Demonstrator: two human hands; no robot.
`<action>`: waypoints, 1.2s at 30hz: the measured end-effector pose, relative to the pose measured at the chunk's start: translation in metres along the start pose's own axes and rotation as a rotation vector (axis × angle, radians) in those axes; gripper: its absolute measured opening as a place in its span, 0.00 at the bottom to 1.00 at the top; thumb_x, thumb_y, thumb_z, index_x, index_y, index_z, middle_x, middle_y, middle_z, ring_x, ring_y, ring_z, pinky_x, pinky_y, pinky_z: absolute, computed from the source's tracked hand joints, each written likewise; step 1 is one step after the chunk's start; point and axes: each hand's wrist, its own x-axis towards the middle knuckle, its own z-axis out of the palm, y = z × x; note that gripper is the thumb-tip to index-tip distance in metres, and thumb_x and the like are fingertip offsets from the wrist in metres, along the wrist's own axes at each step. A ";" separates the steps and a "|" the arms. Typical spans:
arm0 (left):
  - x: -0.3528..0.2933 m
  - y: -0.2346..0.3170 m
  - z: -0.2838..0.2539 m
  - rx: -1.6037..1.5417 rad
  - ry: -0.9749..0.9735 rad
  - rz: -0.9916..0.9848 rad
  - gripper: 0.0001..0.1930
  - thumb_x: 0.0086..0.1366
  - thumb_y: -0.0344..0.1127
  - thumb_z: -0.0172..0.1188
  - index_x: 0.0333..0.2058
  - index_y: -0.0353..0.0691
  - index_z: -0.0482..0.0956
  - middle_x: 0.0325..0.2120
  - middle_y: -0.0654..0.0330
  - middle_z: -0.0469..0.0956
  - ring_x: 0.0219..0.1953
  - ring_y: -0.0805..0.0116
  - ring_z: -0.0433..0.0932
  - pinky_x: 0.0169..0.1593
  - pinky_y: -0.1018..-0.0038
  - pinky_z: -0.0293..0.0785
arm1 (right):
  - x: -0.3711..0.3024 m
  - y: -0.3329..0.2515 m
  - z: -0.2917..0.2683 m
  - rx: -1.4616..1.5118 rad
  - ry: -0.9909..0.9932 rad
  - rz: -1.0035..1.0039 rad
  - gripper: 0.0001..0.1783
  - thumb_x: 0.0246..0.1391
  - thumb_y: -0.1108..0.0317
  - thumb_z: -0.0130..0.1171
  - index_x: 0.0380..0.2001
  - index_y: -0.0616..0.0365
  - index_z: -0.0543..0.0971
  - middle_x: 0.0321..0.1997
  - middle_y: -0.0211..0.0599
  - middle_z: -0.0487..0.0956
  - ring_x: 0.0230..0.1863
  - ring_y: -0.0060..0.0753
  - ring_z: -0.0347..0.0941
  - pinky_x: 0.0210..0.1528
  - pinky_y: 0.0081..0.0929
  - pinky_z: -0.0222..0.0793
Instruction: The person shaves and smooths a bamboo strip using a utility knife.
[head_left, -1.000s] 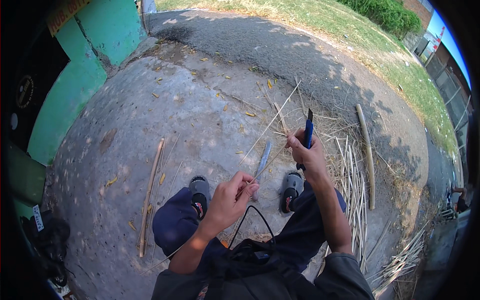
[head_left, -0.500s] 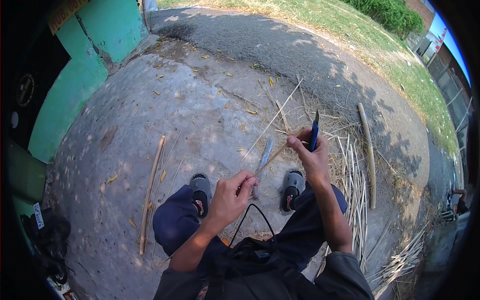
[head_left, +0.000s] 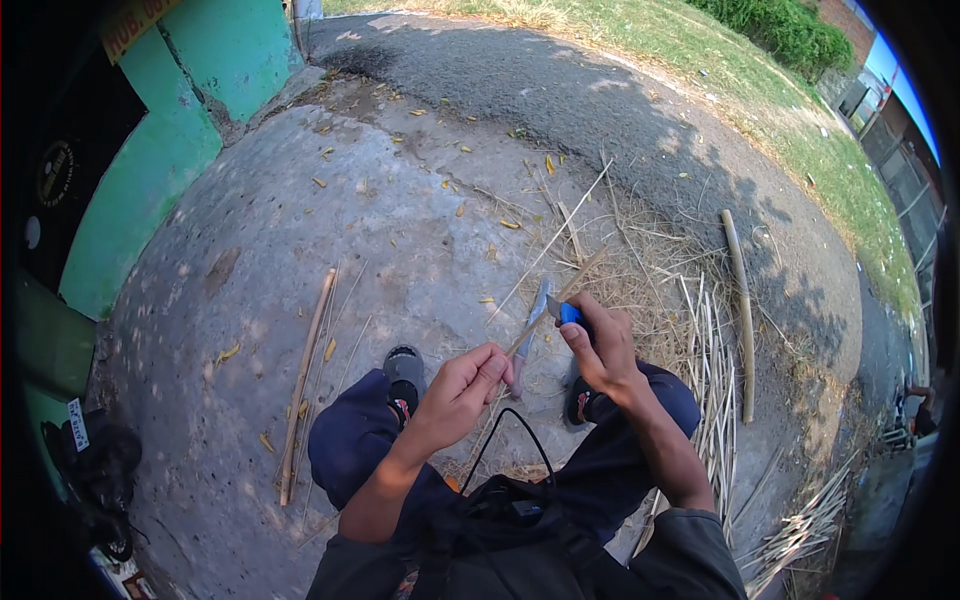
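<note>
My left hand (head_left: 455,395) is closed in a pinch round the near end of a thin bamboo strip (head_left: 582,275), which slants away to the upper right. My right hand (head_left: 612,352) grips a blue utility knife (head_left: 571,314). Its extended blade points left and lies at the strip's middle; whether it cuts in cannot be made out. On the ground beneath, between my feet, lies a kitchen knife (head_left: 518,362) with a silvery blade, partly hidden by the strip and my left fingers.
Many split strips (head_left: 708,380) lie in a heap by my right leg, with shavings (head_left: 660,250) beyond. A bamboo pole (head_left: 738,300) lies farther right, a bamboo stick (head_left: 308,385) on the left. At far left, a motorbike (head_left: 95,470) stands near a green wall (head_left: 130,200).
My right hand has come down and toward my left hand. The utility knife's blade, upright before, now points left across the strip. My left hand has barely moved.
</note>
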 end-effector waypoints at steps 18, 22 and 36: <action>-0.009 0.022 -0.005 -0.359 -0.189 -0.241 0.15 0.85 0.44 0.43 0.36 0.44 0.67 0.19 0.77 0.54 0.16 0.87 0.49 0.19 0.83 0.45 | -0.011 -0.004 0.011 -0.193 -0.048 -0.138 0.21 0.60 0.49 0.70 0.30 0.54 0.75 0.14 0.40 0.71 0.15 0.47 0.72 0.20 0.40 0.64; -0.011 0.023 -0.004 -0.344 -0.181 -0.224 0.15 0.85 0.43 0.44 0.36 0.44 0.67 0.19 0.77 0.54 0.16 0.88 0.49 0.19 0.83 0.45 | -0.005 -0.001 0.005 -0.225 -0.003 -0.128 0.20 0.62 0.51 0.68 0.30 0.55 0.75 0.14 0.40 0.70 0.15 0.48 0.71 0.20 0.40 0.63; -0.004 0.003 -0.002 0.143 0.138 0.015 0.14 0.82 0.39 0.49 0.40 0.38 0.78 0.18 0.74 0.62 0.19 0.86 0.57 0.24 0.81 0.54 | 0.015 0.035 -0.045 0.297 0.416 0.326 0.28 0.79 0.46 0.42 0.35 0.60 0.75 0.21 0.17 0.59 0.22 0.13 0.52 0.25 0.22 0.46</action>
